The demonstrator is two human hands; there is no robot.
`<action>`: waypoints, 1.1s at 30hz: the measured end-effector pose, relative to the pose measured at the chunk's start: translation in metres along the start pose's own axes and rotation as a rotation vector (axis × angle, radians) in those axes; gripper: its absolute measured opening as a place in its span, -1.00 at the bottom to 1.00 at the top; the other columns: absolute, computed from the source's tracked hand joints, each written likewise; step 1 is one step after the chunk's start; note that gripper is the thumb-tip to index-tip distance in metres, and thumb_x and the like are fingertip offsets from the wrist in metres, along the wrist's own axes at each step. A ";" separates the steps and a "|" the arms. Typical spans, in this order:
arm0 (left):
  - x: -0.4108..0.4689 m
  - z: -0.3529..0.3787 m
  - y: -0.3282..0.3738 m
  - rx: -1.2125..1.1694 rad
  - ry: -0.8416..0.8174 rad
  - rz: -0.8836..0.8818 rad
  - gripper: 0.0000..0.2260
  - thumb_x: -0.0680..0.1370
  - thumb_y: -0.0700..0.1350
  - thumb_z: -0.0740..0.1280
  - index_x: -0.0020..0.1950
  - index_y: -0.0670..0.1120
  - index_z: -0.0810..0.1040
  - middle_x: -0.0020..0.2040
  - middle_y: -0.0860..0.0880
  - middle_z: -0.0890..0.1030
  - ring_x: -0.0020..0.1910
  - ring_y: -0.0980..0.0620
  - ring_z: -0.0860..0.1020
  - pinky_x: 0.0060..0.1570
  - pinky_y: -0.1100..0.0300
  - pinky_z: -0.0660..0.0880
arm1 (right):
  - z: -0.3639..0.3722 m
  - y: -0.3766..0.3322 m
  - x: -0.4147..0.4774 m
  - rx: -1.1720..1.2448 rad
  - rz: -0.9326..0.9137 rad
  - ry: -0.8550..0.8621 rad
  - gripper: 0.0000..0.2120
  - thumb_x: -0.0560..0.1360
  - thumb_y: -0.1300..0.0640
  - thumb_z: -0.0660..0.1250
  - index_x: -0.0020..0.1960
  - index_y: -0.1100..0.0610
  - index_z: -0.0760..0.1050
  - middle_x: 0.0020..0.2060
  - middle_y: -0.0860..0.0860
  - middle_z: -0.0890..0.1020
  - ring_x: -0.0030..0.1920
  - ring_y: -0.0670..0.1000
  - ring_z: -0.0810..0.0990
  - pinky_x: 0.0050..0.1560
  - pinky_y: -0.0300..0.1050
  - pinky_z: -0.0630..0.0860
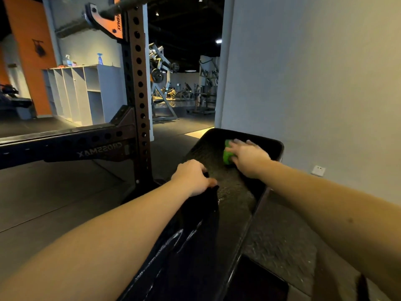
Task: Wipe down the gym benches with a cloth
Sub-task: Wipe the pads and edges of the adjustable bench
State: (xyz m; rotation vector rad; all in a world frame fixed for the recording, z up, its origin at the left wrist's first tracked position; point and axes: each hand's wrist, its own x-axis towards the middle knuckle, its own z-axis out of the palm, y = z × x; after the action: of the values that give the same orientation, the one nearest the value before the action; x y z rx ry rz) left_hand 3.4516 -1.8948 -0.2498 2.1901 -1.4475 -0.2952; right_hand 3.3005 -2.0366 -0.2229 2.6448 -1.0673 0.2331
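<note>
A black padded gym bench (234,192) runs away from me toward the grey wall, its far end wider. My right hand (247,156) lies on a green cloth (227,153) near that far end, fingers spread and pressing the cloth flat on the pad. The hand covers most of the cloth. My left hand (193,177) grips the bench's left edge at mid-length, fingers curled over the side and thumb on top.
A black and orange power rack (138,88) stands left of the bench, its base beam (65,146) running along the floor. The grey wall (314,72) with a socket (318,170) is on the right. Grey lockers (84,94) with spray bottles and gym machines stand further back.
</note>
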 end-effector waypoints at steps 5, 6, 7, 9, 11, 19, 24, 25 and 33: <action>-0.008 0.005 0.008 0.039 -0.062 0.011 -0.26 0.46 0.24 0.50 0.56 0.01 0.37 0.52 -0.10 0.29 0.54 -0.21 0.16 0.39 -0.16 0.33 | 0.003 0.018 0.002 0.043 0.171 0.067 -0.54 0.71 0.07 0.07 0.61 0.01 0.21 0.64 -0.04 0.12 0.64 -0.01 -0.02 0.62 0.04 -0.09; -0.007 0.005 0.007 0.053 -0.064 0.012 -0.26 0.46 0.24 0.50 0.56 0.00 0.37 0.52 -0.11 0.29 0.54 -0.22 0.16 0.40 -0.16 0.33 | 0.005 0.007 -0.007 0.066 0.154 0.083 -0.53 0.71 0.08 0.08 0.61 0.02 0.20 0.64 -0.02 0.12 0.64 0.00 0.00 0.62 0.02 -0.09; -0.007 0.005 0.008 0.072 -0.066 0.013 -0.26 0.46 0.24 0.50 0.55 0.00 0.38 0.52 -0.12 0.29 0.54 -0.24 0.16 0.40 -0.16 0.32 | 0.007 -0.004 -0.018 0.085 0.126 0.105 -0.53 0.71 0.08 0.09 0.61 0.03 0.20 0.63 0.00 0.14 0.64 0.01 0.02 0.62 0.01 -0.07; -0.005 0.006 0.010 0.112 -0.070 0.019 -0.27 0.47 0.25 0.48 0.55 -0.02 0.39 0.51 -0.15 0.31 0.53 -0.26 0.16 0.40 -0.16 0.33 | 0.012 -0.021 -0.045 0.099 0.054 0.129 -0.53 0.70 0.09 0.11 0.61 0.05 0.22 0.63 0.00 0.17 0.63 0.00 0.04 0.62 -0.02 -0.06; -0.004 0.008 0.009 0.141 -0.064 0.027 -0.27 0.47 0.27 0.46 0.55 -0.02 0.39 0.51 -0.16 0.30 0.52 -0.28 0.17 0.39 -0.16 0.34 | 0.016 -0.026 -0.067 0.111 -0.018 0.115 -0.52 0.70 0.10 0.12 0.61 0.04 0.22 0.63 -0.04 0.15 0.63 -0.04 0.03 0.62 -0.04 -0.07; -0.002 0.017 -0.004 0.071 -0.022 0.043 -0.27 0.46 0.31 0.45 0.56 0.07 0.36 0.51 -0.06 0.26 0.53 -0.20 0.15 0.38 -0.16 0.32 | 0.011 0.037 -0.038 0.142 0.181 0.133 -0.57 0.72 0.06 0.08 0.59 -0.03 0.27 0.63 -0.05 0.15 0.64 -0.05 -0.02 0.62 0.02 -0.14; -0.003 0.015 -0.001 0.132 -0.019 0.060 -0.27 0.49 0.33 0.41 0.58 0.08 0.33 0.53 -0.08 0.25 0.53 -0.23 0.15 0.33 -0.17 0.35 | 0.020 -0.015 -0.078 0.186 0.180 0.298 -0.58 0.66 0.15 0.19 0.52 0.09 0.39 0.56 0.03 0.33 0.59 0.04 0.18 0.59 -0.03 -0.04; -0.003 0.015 -0.001 0.139 -0.029 0.066 -0.27 0.50 0.32 0.40 0.59 0.07 0.31 0.53 -0.08 0.23 0.53 -0.23 0.14 0.34 -0.17 0.34 | 0.022 -0.026 -0.092 0.191 0.162 0.315 -0.57 0.66 0.15 0.21 0.52 0.09 0.39 0.56 0.02 0.33 0.59 0.03 0.18 0.60 -0.03 -0.04; -0.008 0.014 -0.012 0.046 -0.111 0.087 -0.28 0.58 0.16 0.40 0.65 0.04 0.18 0.64 -0.01 0.07 0.60 -0.20 -0.03 0.52 -0.17 0.11 | 0.028 -0.013 -0.119 0.166 0.002 0.228 -0.55 0.66 0.16 0.23 0.54 0.00 0.37 0.59 -0.08 0.26 0.62 -0.08 0.07 0.63 0.00 -0.13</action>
State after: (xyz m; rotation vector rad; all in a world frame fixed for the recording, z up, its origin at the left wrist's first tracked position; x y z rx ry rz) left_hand 3.4513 -1.8879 -0.2689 2.1701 -1.6196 -0.3616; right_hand 3.2256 -1.9586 -0.2822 2.6776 -1.0144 0.6330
